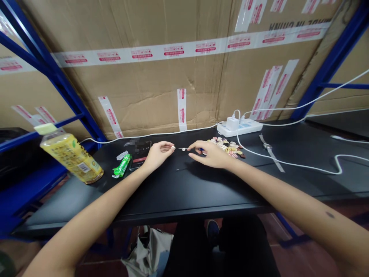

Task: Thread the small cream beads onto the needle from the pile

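Pinching a tiny, light white bead [173, 147] above the black counter [178, 184], the left hand [157, 154] faced the right hand [211, 154], clamped on a thin, stiff needle [187, 149], best gripped near its rear.

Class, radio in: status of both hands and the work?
Left hand pinches a small white bead. Right hand holds a thin needle toward it. Bead pile beside right hand; nothing between.

Black table [178, 192] bearing a tilted yellow drink bottle [71, 154], green wrapped packet [122, 166], dark phone [140, 154], white power strip [240, 126] with charger [232, 122] and trailing white cable [302, 165], wristwatch [268, 148]; taped cardboard [173, 77] behind, blue shelving frame [54, 73].
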A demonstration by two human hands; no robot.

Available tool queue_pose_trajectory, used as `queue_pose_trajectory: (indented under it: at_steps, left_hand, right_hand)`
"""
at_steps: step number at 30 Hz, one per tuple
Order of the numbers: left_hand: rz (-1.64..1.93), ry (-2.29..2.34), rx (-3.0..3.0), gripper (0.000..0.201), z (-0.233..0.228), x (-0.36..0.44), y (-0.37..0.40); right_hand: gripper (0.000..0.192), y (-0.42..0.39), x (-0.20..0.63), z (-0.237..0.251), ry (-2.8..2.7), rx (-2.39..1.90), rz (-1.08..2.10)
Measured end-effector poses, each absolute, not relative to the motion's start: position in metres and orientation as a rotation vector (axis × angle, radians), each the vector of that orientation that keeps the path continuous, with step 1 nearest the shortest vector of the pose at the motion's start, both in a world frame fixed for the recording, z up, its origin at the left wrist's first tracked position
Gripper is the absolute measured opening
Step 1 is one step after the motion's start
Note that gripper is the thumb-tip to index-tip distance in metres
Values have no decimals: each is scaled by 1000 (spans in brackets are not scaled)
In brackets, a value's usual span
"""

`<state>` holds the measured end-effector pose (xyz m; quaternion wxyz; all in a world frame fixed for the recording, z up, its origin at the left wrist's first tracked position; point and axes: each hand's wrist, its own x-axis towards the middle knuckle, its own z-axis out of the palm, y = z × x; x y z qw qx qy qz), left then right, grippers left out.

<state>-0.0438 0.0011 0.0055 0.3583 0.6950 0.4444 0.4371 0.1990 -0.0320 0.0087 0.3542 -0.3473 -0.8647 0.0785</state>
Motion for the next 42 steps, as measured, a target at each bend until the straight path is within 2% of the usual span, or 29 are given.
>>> queue_pose_trajectory:
  at_steps: [5,14,20,26,33,42]
  left_hand:
    - [1072,1243,2089,27,3,-46,3]
    - [932,1042,2454,18,0,-36,-7]
    - [984,977,2612,24,7,-37,-12]
    - [723,809,2741,34,12,-33,-22]
    - [632,992,2822,40,8,-35,-18]
    - [739,1015,2541,19,24,-46,-16]
  right_hand:
    - [25,-31,200,9,-2255,-918,170]
    - [22,-31,203,12,-2256,-917,132]
    - [21,-33,204,16,-2266,-945,106]
    - [21,-33,207,17,-2259,-958,94]
    - [20,-30,208,16,-2274,-954,71]
    - [19,-33,209,19,-2266,-1002,10]
